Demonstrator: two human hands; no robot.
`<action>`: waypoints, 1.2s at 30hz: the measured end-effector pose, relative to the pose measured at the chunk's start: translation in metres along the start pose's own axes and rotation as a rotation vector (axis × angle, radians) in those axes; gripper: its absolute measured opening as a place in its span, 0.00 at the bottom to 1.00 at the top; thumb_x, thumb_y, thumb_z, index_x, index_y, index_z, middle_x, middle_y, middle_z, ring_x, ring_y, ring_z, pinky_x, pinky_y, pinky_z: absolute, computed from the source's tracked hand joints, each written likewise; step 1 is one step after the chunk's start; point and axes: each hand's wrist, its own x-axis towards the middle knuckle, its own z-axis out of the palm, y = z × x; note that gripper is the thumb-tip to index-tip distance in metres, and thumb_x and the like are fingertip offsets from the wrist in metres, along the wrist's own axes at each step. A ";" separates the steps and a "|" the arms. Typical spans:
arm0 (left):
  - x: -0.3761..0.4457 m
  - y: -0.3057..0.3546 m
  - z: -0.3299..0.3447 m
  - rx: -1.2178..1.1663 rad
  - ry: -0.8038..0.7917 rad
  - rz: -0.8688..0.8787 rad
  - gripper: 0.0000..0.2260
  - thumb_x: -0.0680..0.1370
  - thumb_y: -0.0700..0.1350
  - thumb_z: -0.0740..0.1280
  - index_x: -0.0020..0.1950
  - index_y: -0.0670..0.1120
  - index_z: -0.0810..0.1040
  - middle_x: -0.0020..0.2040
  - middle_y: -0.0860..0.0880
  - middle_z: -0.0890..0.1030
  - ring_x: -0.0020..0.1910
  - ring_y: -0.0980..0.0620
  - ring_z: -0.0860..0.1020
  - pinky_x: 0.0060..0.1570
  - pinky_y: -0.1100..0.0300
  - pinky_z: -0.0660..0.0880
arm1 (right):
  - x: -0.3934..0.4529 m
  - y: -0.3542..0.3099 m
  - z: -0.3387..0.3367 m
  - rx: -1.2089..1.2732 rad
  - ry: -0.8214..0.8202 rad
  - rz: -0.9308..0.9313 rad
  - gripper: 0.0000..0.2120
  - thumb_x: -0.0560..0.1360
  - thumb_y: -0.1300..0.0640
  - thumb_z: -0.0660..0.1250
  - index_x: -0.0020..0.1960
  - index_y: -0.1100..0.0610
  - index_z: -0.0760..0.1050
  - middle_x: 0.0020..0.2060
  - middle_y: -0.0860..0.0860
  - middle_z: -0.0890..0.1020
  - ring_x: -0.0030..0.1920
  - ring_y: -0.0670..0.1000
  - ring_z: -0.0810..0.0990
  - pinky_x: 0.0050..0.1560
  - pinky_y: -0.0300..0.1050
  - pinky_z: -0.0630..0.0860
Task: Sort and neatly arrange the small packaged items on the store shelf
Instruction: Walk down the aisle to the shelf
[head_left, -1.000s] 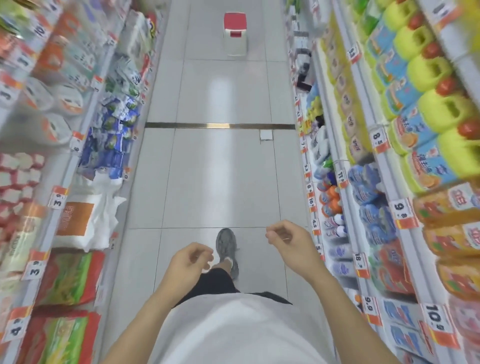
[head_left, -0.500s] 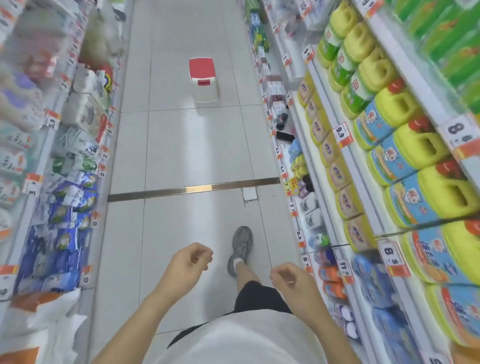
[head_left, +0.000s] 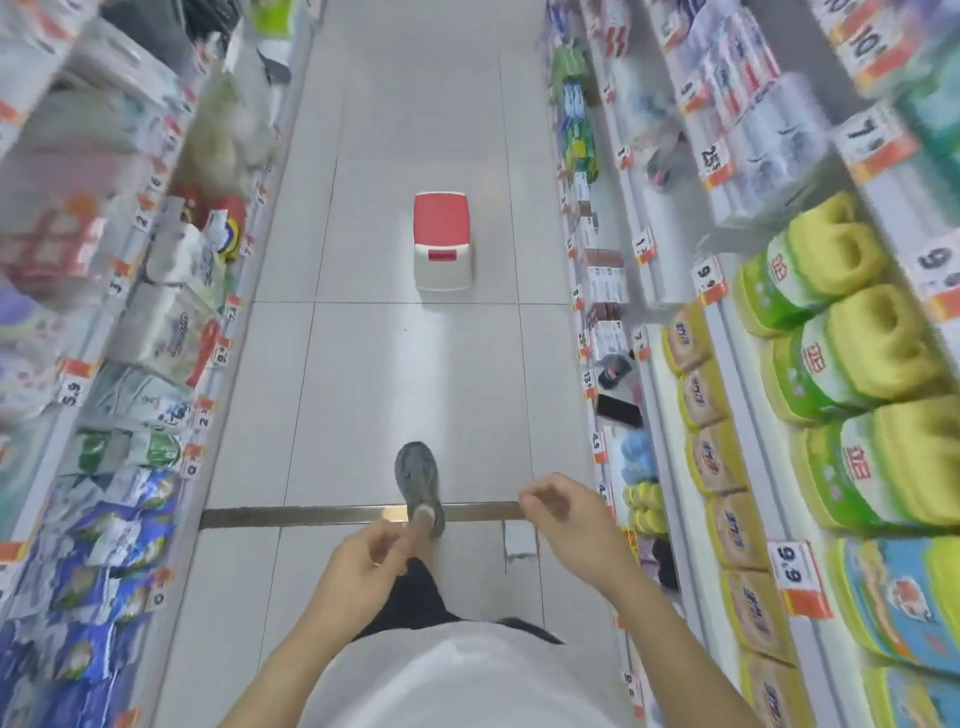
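1. Two bare hands are hanging low in front of a white shirt, apart from each other, and neither is holding anything.
2. The left hand is curling loosely, fingers bent inward toward the palm, with its forearm angling up from the lower left.
3. The right hand is sitting slightly higher, fingers also loosely curled, its forearm running in from the lower right.
4. A grey sneaker is stepping across a metal floor strip on the pale tiled floor.
5. The small packaged items are standing on the lower right-hand store shelf, well ahead of the hands, beside yellow-green detergent jugs.
6. A white plastic step stool with a red top is standing in the aisle further ahead.
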 end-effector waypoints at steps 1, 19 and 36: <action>0.031 0.016 -0.010 -0.001 -0.006 0.009 0.08 0.78 0.52 0.64 0.43 0.52 0.80 0.39 0.54 0.84 0.39 0.57 0.81 0.46 0.60 0.76 | 0.033 -0.014 -0.005 0.000 -0.002 -0.001 0.04 0.78 0.54 0.68 0.49 0.52 0.81 0.44 0.46 0.85 0.46 0.41 0.82 0.47 0.31 0.75; 0.532 0.412 -0.093 0.415 -0.227 0.303 0.05 0.79 0.47 0.63 0.48 0.52 0.79 0.44 0.57 0.82 0.38 0.60 0.77 0.36 0.69 0.70 | 0.459 -0.172 -0.173 0.139 0.246 0.181 0.05 0.77 0.49 0.68 0.46 0.49 0.81 0.42 0.43 0.84 0.45 0.38 0.81 0.48 0.32 0.75; 0.859 0.716 -0.061 0.597 -0.335 0.446 0.08 0.80 0.52 0.61 0.48 0.53 0.79 0.41 0.59 0.83 0.40 0.63 0.80 0.39 0.74 0.72 | 0.840 -0.282 -0.397 0.209 0.322 0.190 0.05 0.77 0.51 0.67 0.49 0.50 0.81 0.44 0.45 0.84 0.47 0.43 0.82 0.51 0.36 0.77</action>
